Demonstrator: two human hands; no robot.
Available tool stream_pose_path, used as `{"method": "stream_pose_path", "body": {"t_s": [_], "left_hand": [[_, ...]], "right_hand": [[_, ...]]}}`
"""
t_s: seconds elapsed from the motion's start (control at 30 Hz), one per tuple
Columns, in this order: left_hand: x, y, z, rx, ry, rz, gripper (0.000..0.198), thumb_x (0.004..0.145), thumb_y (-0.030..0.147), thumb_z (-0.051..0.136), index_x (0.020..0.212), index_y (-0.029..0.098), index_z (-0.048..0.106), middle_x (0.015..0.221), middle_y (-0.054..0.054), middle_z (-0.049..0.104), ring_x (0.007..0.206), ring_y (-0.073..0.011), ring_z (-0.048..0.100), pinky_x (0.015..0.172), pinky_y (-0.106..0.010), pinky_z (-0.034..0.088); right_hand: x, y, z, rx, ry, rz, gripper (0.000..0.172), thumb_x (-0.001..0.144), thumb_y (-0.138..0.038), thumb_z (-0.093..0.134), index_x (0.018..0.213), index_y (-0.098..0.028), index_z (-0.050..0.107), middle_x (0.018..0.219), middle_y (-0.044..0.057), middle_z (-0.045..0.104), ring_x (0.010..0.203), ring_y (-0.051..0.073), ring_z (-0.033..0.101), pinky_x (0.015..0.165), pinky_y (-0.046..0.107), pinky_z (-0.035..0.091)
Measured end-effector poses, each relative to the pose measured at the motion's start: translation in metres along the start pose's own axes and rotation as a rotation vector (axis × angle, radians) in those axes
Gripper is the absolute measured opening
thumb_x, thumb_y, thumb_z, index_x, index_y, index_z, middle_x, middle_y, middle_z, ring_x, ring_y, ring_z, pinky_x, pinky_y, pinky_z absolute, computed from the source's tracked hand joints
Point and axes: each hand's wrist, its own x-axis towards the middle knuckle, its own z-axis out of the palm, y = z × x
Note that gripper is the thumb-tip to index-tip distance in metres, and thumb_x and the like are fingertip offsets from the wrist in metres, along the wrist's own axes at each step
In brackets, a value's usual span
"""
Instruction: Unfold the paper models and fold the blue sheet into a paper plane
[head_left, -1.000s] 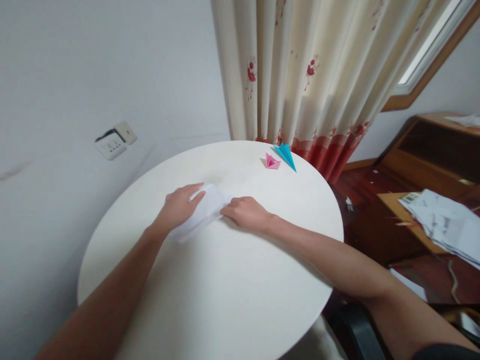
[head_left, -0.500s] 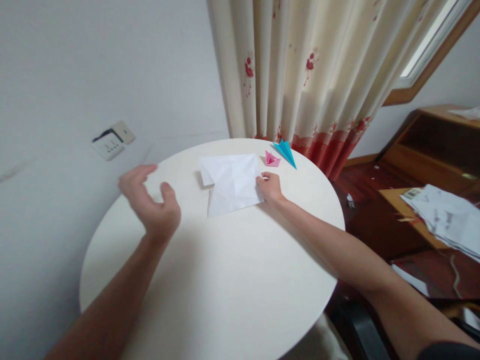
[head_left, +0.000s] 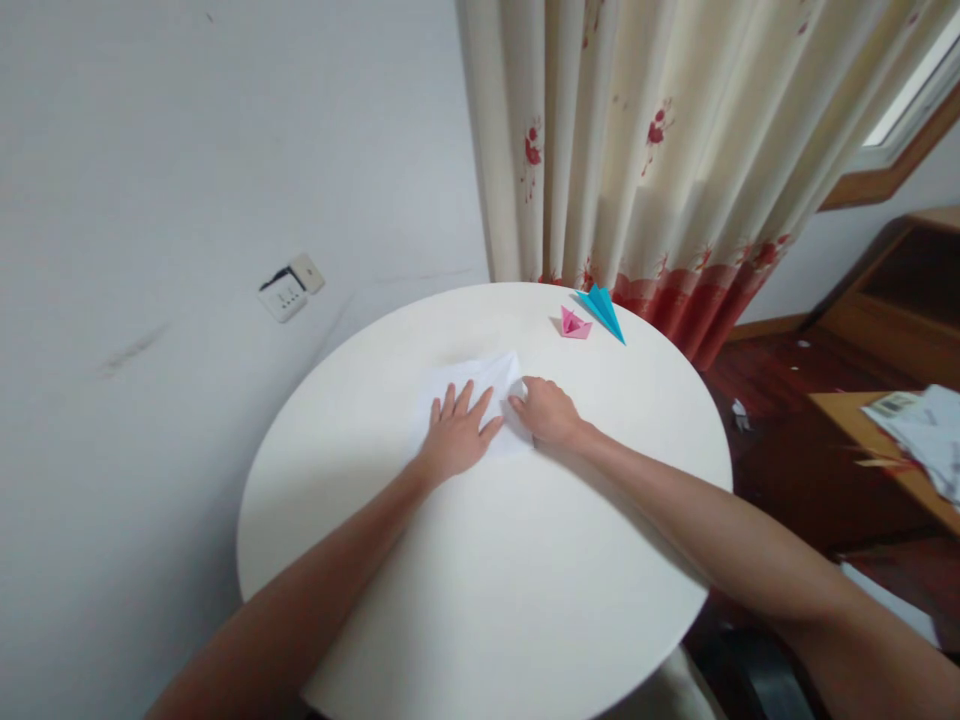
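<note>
Paper [head_left: 511, 438], white and creased, lies toward the far edge of the round white tabletop [head_left: 510, 570]. The left hand [head_left: 457, 440] spreads flat over it; the right hand [head_left: 551, 410] pinches its right side.

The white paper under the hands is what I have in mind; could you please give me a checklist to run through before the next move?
1. Left hand steadying the white paper: ok, it lies on it with fingers spread.
2. Right hand at the paper's right side: ok, fingers curled there.
3. Right hand's pinch on the paper: cannot tell, its fingers hide the contact.
4. Whole paper in sight: not ok, the hands cover part of it.
5. Pink folded paper and blue paper plane apart from both hands: ok, they lie near the table's far edge.
</note>
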Motion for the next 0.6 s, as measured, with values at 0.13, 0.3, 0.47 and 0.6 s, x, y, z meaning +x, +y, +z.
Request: {"method": "stream_pose_path", "body": {"t_s": [0.13, 0.3, 0.47, 0.6], "left_hand": [[0.010, -0.025, -0.008, 0.056, -0.098, -0.062, 0.065, 0.096, 0.067, 0.039, 0.155, 0.041, 0.033, 0.167, -0.003, 0.021, 0.151, -0.0478, 0.010, 0.116, -0.071, 0.015], [0.029, -0.107, -0.029, 0.069, -0.228, -0.163, 0.072, 0.093, 0.072, 0.034, 0.158, 0.039, 0.028, 0.168, -0.001, 0.015, 0.152, -0.0452, 0.007, 0.118, -0.068, 0.011], [0.029, -0.162, -0.043, 0.063, -0.246, -0.194, 0.078, 0.092, 0.070, 0.035, 0.159, 0.031, 0.028, 0.168, -0.007, 0.017, 0.153, -0.0422, 0.009, 0.118, -0.067, 0.012], [0.023, -0.128, -0.039, 0.069, -0.096, -0.175, 0.067, 0.100, 0.059, 0.026, 0.158, 0.027, 0.031, 0.166, -0.009, 0.025, 0.154, -0.0373, 0.013, 0.119, -0.067, 0.010]], "right_hand": [[0.010, 0.015, -0.013, -0.089, 0.068, 0.063, 0.033, 0.096, -0.038, 0.050, 0.114, -0.017, 0.069, 0.110, 0.017, 0.073, 0.103, 0.031, 0.069, 0.086, 0.039, 0.051], [0.048, 0.064, -0.046, -0.017, 0.391, 0.166, 0.040, 0.091, -0.030, 0.058, 0.129, -0.019, 0.060, 0.127, 0.015, 0.064, 0.114, 0.030, 0.063, 0.094, 0.042, 0.050], [0.075, 0.100, -0.064, 0.023, 0.482, 0.241, 0.052, 0.091, -0.025, 0.058, 0.141, -0.017, 0.050, 0.132, 0.019, 0.057, 0.115, 0.034, 0.061, 0.097, 0.048, 0.048], [0.087, 0.114, -0.051, 0.031, 0.401, 0.161, 0.057, 0.091, -0.023, 0.055, 0.147, -0.019, 0.043, 0.128, 0.018, 0.060, 0.114, 0.034, 0.061, 0.096, 0.049, 0.047]]}}
